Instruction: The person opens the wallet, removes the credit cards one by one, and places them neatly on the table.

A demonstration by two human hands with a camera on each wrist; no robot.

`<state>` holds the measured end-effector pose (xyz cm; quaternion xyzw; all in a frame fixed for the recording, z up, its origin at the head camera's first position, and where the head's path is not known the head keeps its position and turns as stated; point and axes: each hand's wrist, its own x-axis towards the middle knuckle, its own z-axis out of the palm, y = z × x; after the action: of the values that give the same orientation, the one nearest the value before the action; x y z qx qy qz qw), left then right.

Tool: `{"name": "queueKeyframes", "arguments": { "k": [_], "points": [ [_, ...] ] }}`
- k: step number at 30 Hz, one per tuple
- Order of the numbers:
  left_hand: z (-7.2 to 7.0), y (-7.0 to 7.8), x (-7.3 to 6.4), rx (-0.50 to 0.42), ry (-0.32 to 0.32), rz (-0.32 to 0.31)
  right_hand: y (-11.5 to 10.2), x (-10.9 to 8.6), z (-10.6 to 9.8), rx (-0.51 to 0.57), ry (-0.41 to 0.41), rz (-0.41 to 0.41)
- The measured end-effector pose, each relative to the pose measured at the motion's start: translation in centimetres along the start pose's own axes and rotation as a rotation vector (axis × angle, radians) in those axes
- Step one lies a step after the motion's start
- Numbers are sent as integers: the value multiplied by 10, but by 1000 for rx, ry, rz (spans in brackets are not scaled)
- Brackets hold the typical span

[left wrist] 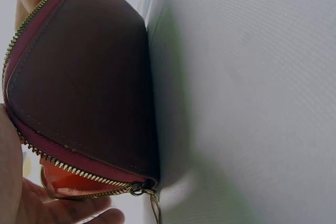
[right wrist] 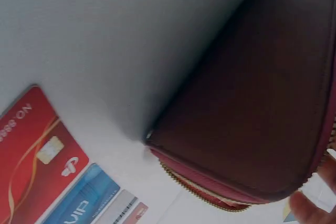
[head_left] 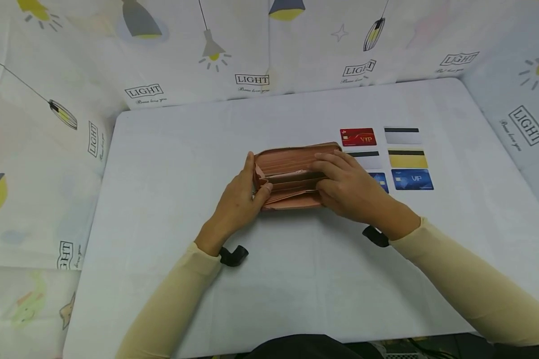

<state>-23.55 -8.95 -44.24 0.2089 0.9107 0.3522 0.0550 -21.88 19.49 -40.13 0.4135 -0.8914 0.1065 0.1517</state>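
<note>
A pinkish-brown zip-around wallet [head_left: 296,158] stands unzipped on the table, its inner pockets facing up. My left hand [head_left: 237,202] grips its left end, with the thumb at the inner dividers and fingers along the outside. At the right end, my right hand [head_left: 352,189] holds the wallet, fingertips reaching over the inner pockets. In the left wrist view, the dark outer cover of the wallet [left wrist: 84,77] and its gold zipper [left wrist: 79,171] show, the puller hanging at the lower corner. The right wrist view shows the wallet [right wrist: 252,93] with fingertips at its zipped edge.
Right of the wallet, cards lie in two columns: a red VIP card [head_left: 358,137], grey striped cards [head_left: 402,136], a yellow card [head_left: 407,159] and blue VIP cards [head_left: 412,179]. One blue card [head_left: 380,180] is partly behind my right hand. Printed cloth [head_left: 197,50] surrounds the white table [head_left: 170,149].
</note>
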Motion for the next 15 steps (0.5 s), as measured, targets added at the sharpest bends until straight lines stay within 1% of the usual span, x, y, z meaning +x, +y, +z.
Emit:
{"name": "queueKeyframes", "arguments": {
  "k": [5,10,15],
  "points": [
    [1,1,0,16,-14,-19,1,-3,2,-1,56,-31],
    [1,2,1,17,-20,-20,-1,-7,0,53,133,-35],
    [0,2,1,15,-24,-21,-4,-5,-5,96,212,-68]
  ]
}}
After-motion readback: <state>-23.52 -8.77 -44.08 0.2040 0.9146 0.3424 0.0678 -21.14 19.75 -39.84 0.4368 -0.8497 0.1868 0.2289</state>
